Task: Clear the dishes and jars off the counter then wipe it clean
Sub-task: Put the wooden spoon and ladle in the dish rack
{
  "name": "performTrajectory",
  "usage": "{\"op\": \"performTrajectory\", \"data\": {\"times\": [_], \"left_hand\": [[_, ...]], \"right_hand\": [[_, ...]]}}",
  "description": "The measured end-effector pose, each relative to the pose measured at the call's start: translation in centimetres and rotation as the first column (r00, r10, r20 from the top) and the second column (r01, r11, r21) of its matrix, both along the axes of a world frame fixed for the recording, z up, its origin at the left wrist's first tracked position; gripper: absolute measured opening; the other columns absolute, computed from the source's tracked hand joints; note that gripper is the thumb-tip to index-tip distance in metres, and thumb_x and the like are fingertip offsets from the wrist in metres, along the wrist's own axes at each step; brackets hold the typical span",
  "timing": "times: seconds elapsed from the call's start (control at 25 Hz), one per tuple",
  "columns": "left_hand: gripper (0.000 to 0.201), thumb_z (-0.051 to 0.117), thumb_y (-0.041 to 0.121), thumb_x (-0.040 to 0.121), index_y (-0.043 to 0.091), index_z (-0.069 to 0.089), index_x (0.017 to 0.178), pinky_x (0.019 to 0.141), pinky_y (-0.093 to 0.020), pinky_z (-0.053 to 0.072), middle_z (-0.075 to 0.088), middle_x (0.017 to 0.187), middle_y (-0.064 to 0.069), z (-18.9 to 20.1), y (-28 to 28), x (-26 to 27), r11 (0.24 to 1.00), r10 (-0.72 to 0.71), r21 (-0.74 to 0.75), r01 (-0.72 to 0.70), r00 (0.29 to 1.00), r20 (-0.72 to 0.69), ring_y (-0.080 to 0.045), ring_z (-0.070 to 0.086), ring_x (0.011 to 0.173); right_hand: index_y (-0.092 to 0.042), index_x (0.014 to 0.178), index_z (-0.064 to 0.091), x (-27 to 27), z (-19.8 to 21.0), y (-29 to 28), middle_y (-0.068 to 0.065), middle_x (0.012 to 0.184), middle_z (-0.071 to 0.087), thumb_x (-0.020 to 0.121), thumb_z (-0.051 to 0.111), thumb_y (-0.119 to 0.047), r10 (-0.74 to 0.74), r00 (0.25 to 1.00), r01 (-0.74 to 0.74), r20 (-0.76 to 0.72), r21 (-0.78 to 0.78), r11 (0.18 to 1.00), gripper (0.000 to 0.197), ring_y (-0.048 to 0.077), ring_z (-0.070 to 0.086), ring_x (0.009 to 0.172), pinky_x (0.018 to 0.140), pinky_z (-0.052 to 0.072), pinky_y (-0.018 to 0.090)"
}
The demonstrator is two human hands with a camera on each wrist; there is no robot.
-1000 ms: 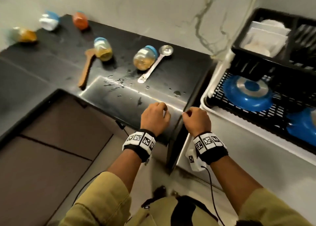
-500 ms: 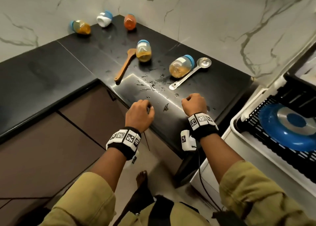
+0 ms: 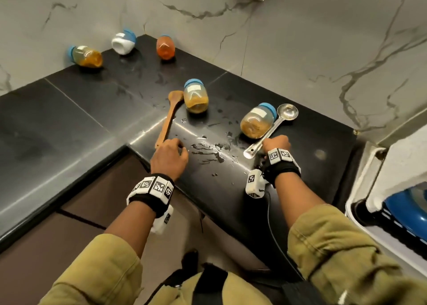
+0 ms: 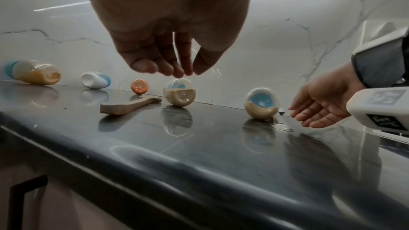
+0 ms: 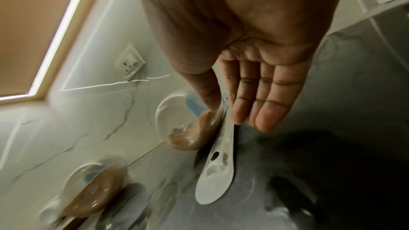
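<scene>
Counter stock, left to right. On your black counter (image 3: 69,110), a yellow-filled jar (image 3: 86,56) lies on its side by the back wall; next to it a white jar (image 3: 123,43), also toppled; then an orange jar (image 3: 165,48) in the corner. Nearer you, a wooden spoon (image 3: 169,115) lies with its bowl touching a tipped amber jar (image 3: 196,96); spilled water (image 3: 208,146) spreads between the two hands; further right a second tipped jar (image 3: 257,120) rests against a steel ladle (image 3: 270,129). A dish rack with a blue plate (image 3: 406,209) stands at far right, off the counter. Change logged: half a second ago both your hands were curled at the counter's front edge; now each has advanced onto the surface toward a utensil, so clearing looks set to begin with the spoon and ladle, and nothing has left the counter yet. Your left hand (image 3: 169,158) hovers palm-down just at the wooden spoon's handle end, fingers (image 4: 155,66) hanging loosely together and holding nothing. Your right hand (image 3: 276,144) sits over the ladle's handle, palm turned inward, fingers (image 5: 265,104) straight and spread beside the handle, the thumb lowered toward it; no grasp is closed yet.
</scene>
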State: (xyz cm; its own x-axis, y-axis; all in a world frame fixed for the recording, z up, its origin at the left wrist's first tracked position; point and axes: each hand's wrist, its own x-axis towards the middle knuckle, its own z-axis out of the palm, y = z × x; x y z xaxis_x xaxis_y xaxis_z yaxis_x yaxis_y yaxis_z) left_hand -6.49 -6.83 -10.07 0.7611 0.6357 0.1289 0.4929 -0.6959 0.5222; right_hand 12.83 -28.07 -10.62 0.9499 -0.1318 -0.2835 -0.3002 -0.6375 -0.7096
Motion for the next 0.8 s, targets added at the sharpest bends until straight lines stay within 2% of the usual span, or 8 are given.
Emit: {"op": "performTrajectory", "data": {"times": [0.12,0.2,0.28,0.44,0.56,0.64,0.72,0.8], "left_hand": [[0.018,0.054,0.025,0.087,0.015,0.061,0.100,0.075,-0.045,0.053,0.061,0.095,-0.011,-0.6,4.3,2.3,1.000,0.012,0.005,-0.012,0.999,-0.050,-0.033,0.059,0.086],[0.026,0.055,0.028,0.088,0.014,0.061,0.110,0.079,-0.047,0.052,0.058,0.103,-0.010,-1.1,6.9,4.0,1.000,0.026,0.017,-0.025,0.993,-0.112,-0.032,0.058,0.094],[0.031,0.056,0.031,0.088,0.012,0.059,0.113,0.080,-0.046,0.050,0.055,0.108,-0.011,-1.4,8.9,5.5,0.999,0.043,0.028,-0.038,0.983,-0.178,-0.032,0.057,0.097],[0.034,0.060,0.040,0.087,0.010,0.059,0.103,0.078,-0.044,0.052,0.059,0.103,-0.013,-2.7,12.0,7.8,0.999,0.043,-0.018,-0.050,0.954,-0.295,-0.034,0.060,0.092],[0.035,0.062,0.042,0.086,0.010,0.060,0.099,0.073,-0.040,0.051,0.063,0.098,-0.014,-3.3,13.4,9.0,0.998,0.021,-0.039,-0.040,0.918,-0.397,-0.037,0.062,0.091],[0.034,0.063,0.040,0.085,0.008,0.061,0.094,0.069,-0.038,0.048,0.064,0.096,-0.016,-3.4,13.9,9.9,0.997,0.021,-0.055,-0.049,0.903,-0.428,-0.039,0.062,0.089],[0.035,0.062,0.040,0.080,0.006,0.060,0.089,0.069,-0.037,0.049,0.065,0.092,-0.017,-3.5,14.4,10.3,0.984,0.023,-0.153,-0.096,0.909,-0.416,-0.040,0.064,0.086],[0.043,0.057,0.042,0.072,0.005,0.058,0.092,0.068,-0.039,0.057,0.069,0.086,-0.016,-3.6,15.1,10.1,0.931,0.073,-0.314,-0.185,0.939,-0.337,-0.037,0.069,0.072]], "right_hand": [[0.003,0.100,0.067,1.6,-0.3,1.1,0.015,0.098,0.067,0.080,0.062,-0.015,-0.115,0.992,0.114,-0.049,-0.019,0.993,0.027,0.038,0.066,0.091,0.078,0.056,0.038],[0.001,0.096,0.068,2.3,-0.6,2.0,0.012,0.090,0.067,0.076,0.063,-0.018,-0.154,0.984,0.151,-0.092,-0.035,0.988,0.029,0.036,0.068,0.084,0.075,0.057,0.038],[0.000,0.091,0.069,3.0,-1.5,2.3,0.012,0.086,0.069,0.071,0.064,-0.021,-0.174,0.978,0.168,-0.114,-0.058,0.984,0.030,0.034,0.068,0.077,0.071,0.058,0.038],[-0.003,0.088,0.070,3.7,-1.8,2.5,0.012,0.082,0.071,0.065,0.066,-0.025,-0.215,0.965,0.208,-0.149,-0.062,0.976,0.032,0.033,0.069,0.073,0.061,0.052,0.032],[0.003,0.088,0.056,3.8,-1.5,2.2,0.011,0.085,0.066,0.078,0.064,-0.021,-0.244,0.959,0.241,-0.145,-0.039,0.970,0.028,0.033,0.064,0.077,0.064,0.046,0.031],[0.003,0.091,0.061,4.0,-1.7,1.5,0.013,0.088,0.068,0.080,0.059,-0.018,-0.283,0.950,0.278,-0.128,-0.057,0.959,0.024,0.034,0.065,0.079,0.065,0.049,0.034],[0.004,0.097,0.068,3.8,-1.6,0.6,0.015,0.093,0.071,0.079,0.058,-0.017,-0.312,0.947,0.306,-0.080,-0.072,0.949,0.029,0.035,0.068,0.084,0.068,0.054,0.037],[0.003,0.102,0.067,3.2,-1.6,-0.8,0.016,0.101,0.068,0.084,0.060,-0.015,-0.303,0.951,0.296,-0.056,-0.108,0.949,0.026,0.037,0.064,0.092,0.067,0.046,0.034]]}}
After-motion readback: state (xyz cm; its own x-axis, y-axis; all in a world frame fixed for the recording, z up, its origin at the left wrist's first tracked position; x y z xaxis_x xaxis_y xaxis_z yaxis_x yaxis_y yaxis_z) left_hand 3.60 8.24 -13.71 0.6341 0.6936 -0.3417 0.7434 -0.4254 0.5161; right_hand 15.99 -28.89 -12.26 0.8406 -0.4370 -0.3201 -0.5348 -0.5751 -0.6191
